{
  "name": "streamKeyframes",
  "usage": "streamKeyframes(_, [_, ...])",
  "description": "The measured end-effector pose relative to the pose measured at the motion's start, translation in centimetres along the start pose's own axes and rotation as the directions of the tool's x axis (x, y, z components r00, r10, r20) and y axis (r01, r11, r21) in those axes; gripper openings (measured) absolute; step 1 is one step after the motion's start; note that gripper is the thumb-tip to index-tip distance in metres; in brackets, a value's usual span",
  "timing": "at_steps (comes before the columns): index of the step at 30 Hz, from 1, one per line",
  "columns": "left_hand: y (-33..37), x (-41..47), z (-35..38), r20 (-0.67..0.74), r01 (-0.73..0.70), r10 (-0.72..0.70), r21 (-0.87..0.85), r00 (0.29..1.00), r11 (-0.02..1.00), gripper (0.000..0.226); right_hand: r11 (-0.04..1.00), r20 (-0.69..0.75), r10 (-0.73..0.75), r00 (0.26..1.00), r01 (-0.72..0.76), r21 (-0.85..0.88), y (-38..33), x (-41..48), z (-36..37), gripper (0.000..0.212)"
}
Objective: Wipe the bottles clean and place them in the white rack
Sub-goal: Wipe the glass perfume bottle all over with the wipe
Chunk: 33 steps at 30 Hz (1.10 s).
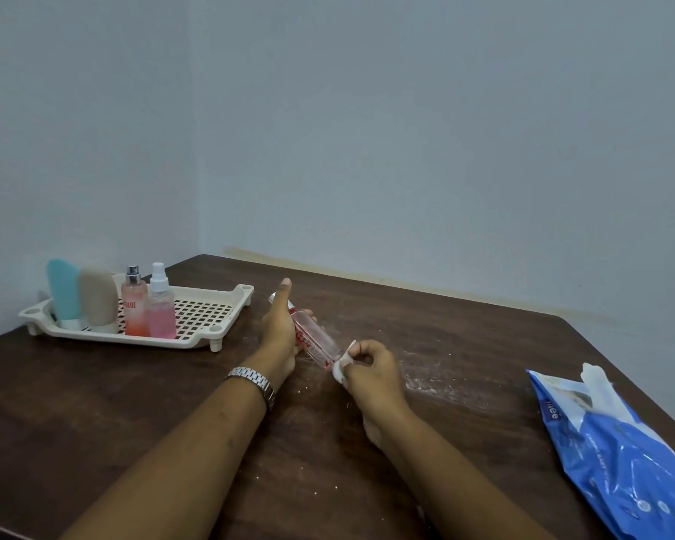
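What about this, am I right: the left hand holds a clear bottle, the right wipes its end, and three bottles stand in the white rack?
Not three: the head view shows four in the white rack: blue bottle, beige bottle, orange bottle, pink bottle. The rest holds: the left hand holds the clear bottle, the right hand wipes its end with a white wipe.

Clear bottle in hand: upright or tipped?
Tipped. The clear bottle lies slanted, left hand gripping it, right hand pinching a wipe at its base.

A clear bottle [315, 341] is held tilted; four bottles [135, 307] stand in the white rack [227, 296].
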<state>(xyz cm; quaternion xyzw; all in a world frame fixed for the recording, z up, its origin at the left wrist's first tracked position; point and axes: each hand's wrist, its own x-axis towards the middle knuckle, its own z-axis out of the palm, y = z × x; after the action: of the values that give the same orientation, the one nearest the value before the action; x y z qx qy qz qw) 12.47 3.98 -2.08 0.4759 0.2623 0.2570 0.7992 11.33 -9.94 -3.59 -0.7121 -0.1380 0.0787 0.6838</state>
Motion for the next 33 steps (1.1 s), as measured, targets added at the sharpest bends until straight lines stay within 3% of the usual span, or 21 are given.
streamKeyframes(5, [0.5,-0.1,-0.5,0.032,0.046,-0.043,-0.083,0.999,0.995,0.077,0.996,0.054,-0.091,0.994,0.091,-0.004,-0.9,-1.6,0.0,0.016])
streamKeyframes(11, [1.2,-2.2,0.9,0.171,0.029,-0.013,-0.089,0.985,0.996,0.064,0.992,-0.119,-0.115,0.986,0.119,0.035,-1.2,-0.5,-1.2,0.023])
streamKeyframes(15, [0.9,-2.8,1.6,0.192,-0.014,0.035,-0.110,0.981,0.994,0.058,0.995,-0.145,-0.057,0.988,0.069,0.077,-0.9,0.1,-2.1,0.020])
streamKeyframes(25, [1.3,-2.0,0.6,-0.011,-0.051,0.050,-0.181,0.999,0.982,0.064,0.982,0.124,-0.135,0.983,0.116,0.150,-0.9,-2.0,-0.6,0.028])
streamKeyframes(28, [1.2,-2.2,0.7,-0.018,-0.034,0.031,-0.173,0.999,0.984,0.072,0.952,0.161,-0.293,0.942,0.303,-0.038,-0.7,-2.2,-0.8,0.045])
streamKeyframes(30, [1.3,-2.7,0.9,-0.007,-0.029,0.029,-0.120,1.000,0.992,0.086,0.894,0.102,-0.390,0.915,0.403,-0.197,-0.7,-2.1,-0.9,0.046])
streamKeyframes(33, [1.5,-3.6,1.2,-0.017,-0.093,0.094,0.019,0.995,0.995,0.100,0.862,-0.033,-0.442,0.896,0.414,-0.293,-0.9,-1.6,-1.2,0.037])
